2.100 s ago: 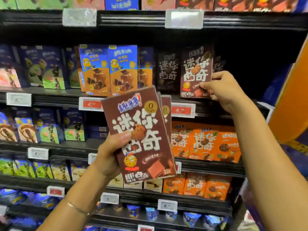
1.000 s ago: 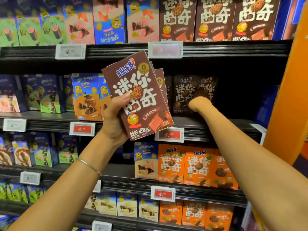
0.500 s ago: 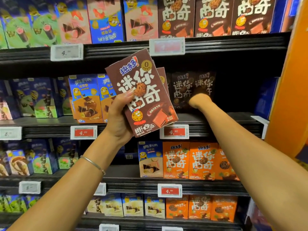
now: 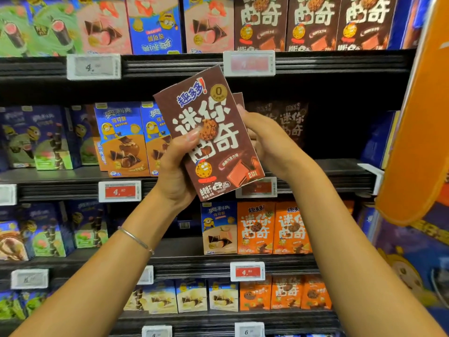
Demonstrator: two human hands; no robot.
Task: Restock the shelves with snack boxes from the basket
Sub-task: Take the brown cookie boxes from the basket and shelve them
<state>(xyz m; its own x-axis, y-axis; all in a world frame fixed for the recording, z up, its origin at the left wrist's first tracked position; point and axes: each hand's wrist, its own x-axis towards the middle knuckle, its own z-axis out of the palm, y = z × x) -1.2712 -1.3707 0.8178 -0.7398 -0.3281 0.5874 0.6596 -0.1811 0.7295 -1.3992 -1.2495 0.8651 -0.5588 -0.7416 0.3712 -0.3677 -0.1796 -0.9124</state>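
Front box [image 4: 213,142]: a brown snack box with white letters and a cookie picture, held up in front of the shelf [image 4: 340,170] and tilted with its top to the left.
Back box [image 4: 239,99]: a second brown box directly behind the front box; only its top right corner shows.
Left hand [image 4: 175,171]: it grips the front box from the left side, with the thumb pressed on the printed face and the other fingers hidden behind.
Right hand [image 4: 269,142]: it is at the right edge of the front box, fingers curled. It seems to pinch the back box, but the front box covers part of the fingers.
Bracelet [image 4: 136,239]: a thin one on the left wrist, below the front box.
Brown boxes [image 4: 289,120]: the same kind, upright deep in the dark shelf, behind and right of the front box.
Blue boxes [image 4: 121,139]: upright on the same shelf, left of the front box.
Orange boxes [image 4: 274,227]: one level lower, below the front box.
Price tag [image 4: 120,190]: red, on the shelf edge, lower left of the front box.
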